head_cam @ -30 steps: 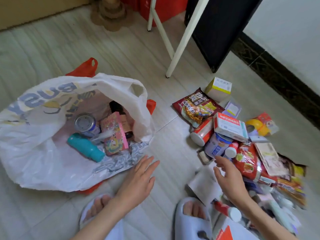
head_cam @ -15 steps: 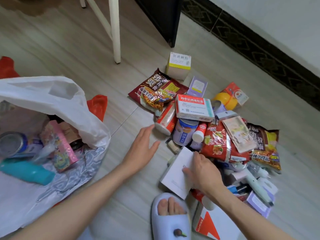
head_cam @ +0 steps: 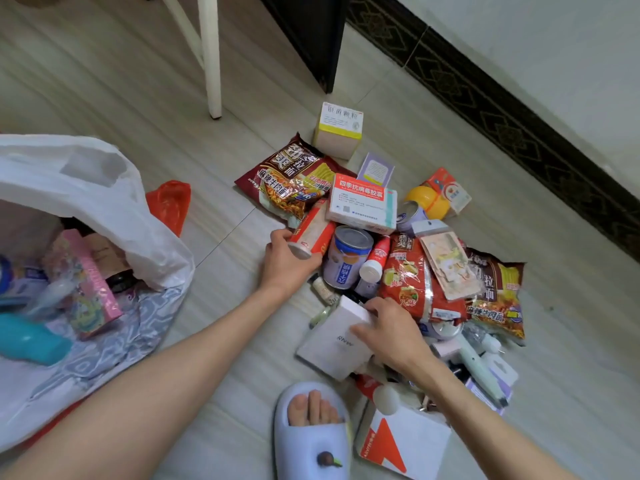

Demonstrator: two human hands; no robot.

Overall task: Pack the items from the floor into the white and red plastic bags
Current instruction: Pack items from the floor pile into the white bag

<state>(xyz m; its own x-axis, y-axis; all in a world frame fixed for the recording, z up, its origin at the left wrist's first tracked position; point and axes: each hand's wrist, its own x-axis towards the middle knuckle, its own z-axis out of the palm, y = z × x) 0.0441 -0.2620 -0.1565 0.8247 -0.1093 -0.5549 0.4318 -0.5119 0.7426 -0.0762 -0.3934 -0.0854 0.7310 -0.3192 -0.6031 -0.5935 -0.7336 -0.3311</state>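
A pile of items lies on the floor at centre right: noodle packets (head_cam: pixel 291 181), medicine boxes (head_cam: pixel 362 202), a can (head_cam: pixel 348 258) and small bottles. My left hand (head_cam: pixel 287 261) grips the lower end of a red-and-white tube (head_cam: pixel 311 230) at the pile's left edge. My right hand (head_cam: pixel 391 334) holds the top of a white box (head_cam: pixel 334 341) that lies tilted at the pile's near side. The white plastic bag (head_cam: pixel 97 188) lies open at the left, over a red bag (head_cam: pixel 169 202), and holds a pink box, a teal bottle and other items.
A white chair leg (head_cam: pixel 212 60) and a dark cabinet (head_cam: pixel 308 36) stand behind the pile. A wall with a dark patterned skirting (head_cam: pixel 502 98) runs along the right. My foot in a pale blue slipper (head_cam: pixel 311 434) rests near the bottom, beside a white-and-orange box (head_cam: pixel 401 441).
My left hand moved from the bare floor to the red-and-white tube and closed round it. My right hand reached the white box and took hold. The view swung right, toward the pile.
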